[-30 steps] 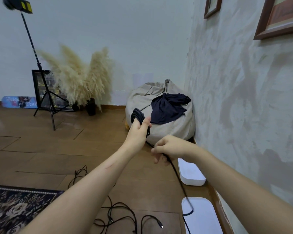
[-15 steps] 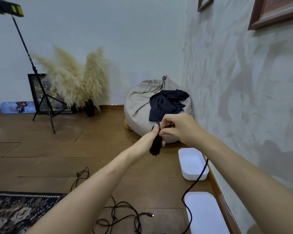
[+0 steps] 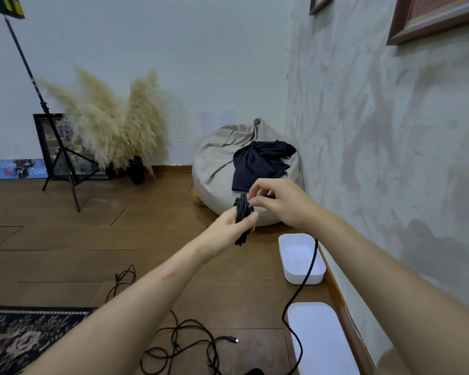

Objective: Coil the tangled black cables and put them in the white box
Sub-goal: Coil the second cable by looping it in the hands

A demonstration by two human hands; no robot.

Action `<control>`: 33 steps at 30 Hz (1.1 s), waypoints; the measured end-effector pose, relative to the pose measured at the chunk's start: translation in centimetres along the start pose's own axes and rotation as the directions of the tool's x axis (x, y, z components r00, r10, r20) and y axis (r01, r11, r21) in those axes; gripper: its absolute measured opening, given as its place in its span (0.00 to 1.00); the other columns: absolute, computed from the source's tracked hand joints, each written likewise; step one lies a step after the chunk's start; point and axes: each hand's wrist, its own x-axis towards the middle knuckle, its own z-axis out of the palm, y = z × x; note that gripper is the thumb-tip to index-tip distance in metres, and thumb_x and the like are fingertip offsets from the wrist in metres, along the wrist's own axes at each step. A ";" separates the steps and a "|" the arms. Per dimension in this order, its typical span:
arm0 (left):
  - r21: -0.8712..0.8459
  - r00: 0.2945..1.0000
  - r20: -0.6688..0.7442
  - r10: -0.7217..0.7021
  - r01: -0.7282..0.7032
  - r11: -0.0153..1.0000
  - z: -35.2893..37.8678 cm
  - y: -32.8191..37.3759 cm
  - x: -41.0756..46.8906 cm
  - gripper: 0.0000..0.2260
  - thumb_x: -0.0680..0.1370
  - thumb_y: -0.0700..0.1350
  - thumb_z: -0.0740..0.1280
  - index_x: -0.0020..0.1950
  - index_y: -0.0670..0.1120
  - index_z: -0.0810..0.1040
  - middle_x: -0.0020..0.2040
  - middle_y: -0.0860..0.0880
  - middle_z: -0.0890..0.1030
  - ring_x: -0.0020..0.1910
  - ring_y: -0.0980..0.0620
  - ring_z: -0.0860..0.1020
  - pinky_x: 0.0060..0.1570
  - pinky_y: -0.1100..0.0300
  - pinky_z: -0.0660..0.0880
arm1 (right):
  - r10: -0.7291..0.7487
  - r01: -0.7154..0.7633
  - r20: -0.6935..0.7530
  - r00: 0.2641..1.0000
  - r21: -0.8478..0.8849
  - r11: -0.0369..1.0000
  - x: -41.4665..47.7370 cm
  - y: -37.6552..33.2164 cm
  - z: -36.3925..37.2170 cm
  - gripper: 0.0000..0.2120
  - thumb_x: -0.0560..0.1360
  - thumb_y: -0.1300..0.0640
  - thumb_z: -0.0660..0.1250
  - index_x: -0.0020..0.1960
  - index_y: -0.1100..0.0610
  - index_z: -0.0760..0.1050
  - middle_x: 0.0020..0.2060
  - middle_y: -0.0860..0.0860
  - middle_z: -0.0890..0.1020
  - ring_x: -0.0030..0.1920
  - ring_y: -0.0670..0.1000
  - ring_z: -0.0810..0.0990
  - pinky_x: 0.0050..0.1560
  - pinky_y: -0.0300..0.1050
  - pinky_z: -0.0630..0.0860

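Note:
My left hand (image 3: 232, 224) grips a bundle of coiled black cable (image 3: 243, 212), held out in front of me above the floor. Just to its right, my right hand (image 3: 278, 203) pinches the same cable at the top of the coil. The loose end of the cable (image 3: 299, 290) hangs down from under my right forearm, across the open white box (image 3: 301, 276), towards the floor. More tangled black cables (image 3: 190, 345) lie on the wooden floor near me.
A white lid (image 3: 321, 339) lies by the wall, nearer than the box. A beige beanbag (image 3: 217, 169) with a dark cloth on it fills the corner. Pampas grass (image 3: 111, 125) and a light stand (image 3: 63, 155) are at the back left. A patterned rug (image 3: 16, 336) lies lower left.
My right hand has come up from below the coil to its top, carrying the cable over it. My left hand now holds the coil lower and more upright.

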 end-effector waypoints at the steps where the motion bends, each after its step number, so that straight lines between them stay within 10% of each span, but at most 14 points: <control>1: -0.001 1.000 -0.003 -0.002 0.002 1.000 0.1 0.0 0.0 0.11 0.86 0.53 0.60 0.49 0.48 0.73 0.43 0.53 0.75 0.40 0.61 0.73 0.45 0.68 0.70 | -0.004 0.004 -0.018 1.000 0.022 1.000 -0.1 0.1 0.1 0.03 0.79 0.52 0.70 0.49 0.50 0.81 0.43 0.45 0.82 0.44 0.43 0.78 0.45 0.40 0.71; 7: -0.129 0.996 -0.032 -0.080 0.075 0.989 -0.3 0.3 -0.1 0.15 0.86 0.58 0.58 0.54 0.47 0.75 0.44 0.53 0.78 0.46 0.55 0.75 0.51 0.59 0.71 | 0.014 -0.009 -0.125 0.992 0.039 0.999 0.1 0.3 -0.2 0.08 0.76 0.46 0.73 0.44 0.50 0.80 0.36 0.43 0.79 0.39 0.42 0.75 0.40 0.36 0.68; 13: 0.030 0.980 -0.114 -0.163 0.167 0.985 -1.0 -1.2 -0.3 0.23 0.85 0.59 0.57 0.55 0.40 0.78 0.45 0.49 0.78 0.43 0.54 0.75 0.48 0.57 0.71 | 0.116 -0.112 0.064 0.991 -0.062 0.992 0.7 1.2 0.6 0.06 0.82 0.54 0.65 0.53 0.52 0.81 0.42 0.47 0.81 0.46 0.48 0.78 0.47 0.43 0.72; 18: 0.018 0.996 -0.056 -0.072 0.073 0.997 0.2 0.4 -0.3 0.20 0.85 0.63 0.56 0.52 0.48 0.78 0.46 0.52 0.79 0.46 0.55 0.76 0.54 0.56 0.72 | 0.019 -0.001 -0.152 0.988 0.123 0.992 1.2 0.6 0.1 0.05 0.81 0.58 0.68 0.50 0.52 0.82 0.43 0.43 0.84 0.46 0.41 0.81 0.48 0.37 0.74; 25: -0.074 0.995 -0.098 0.024 -0.031 0.997 0.8 2.5 -0.1 0.09 0.86 0.47 0.59 0.48 0.49 0.75 0.42 0.50 0.75 0.42 0.55 0.73 0.46 0.59 0.70 | 0.164 -0.098 -0.087 0.983 0.505 0.857 0.3 1.1 0.7 0.07 0.83 0.58 0.66 0.55 0.58 0.82 0.38 0.52 0.79 0.40 0.46 0.78 0.45 0.41 0.79; 33: -0.005 0.990 -0.135 -0.040 0.039 0.999 -0.4 -0.2 0.3 0.13 0.85 0.54 0.60 0.46 0.48 0.75 0.42 0.52 0.77 0.42 0.55 0.74 0.49 0.56 0.70 | 0.112 -0.077 -0.121 0.986 0.262 0.962 0.0 1.9 0.6 0.06 0.82 0.55 0.66 0.51 0.49 0.81 0.43 0.53 0.83 0.43 0.49 0.80 0.52 0.50 0.78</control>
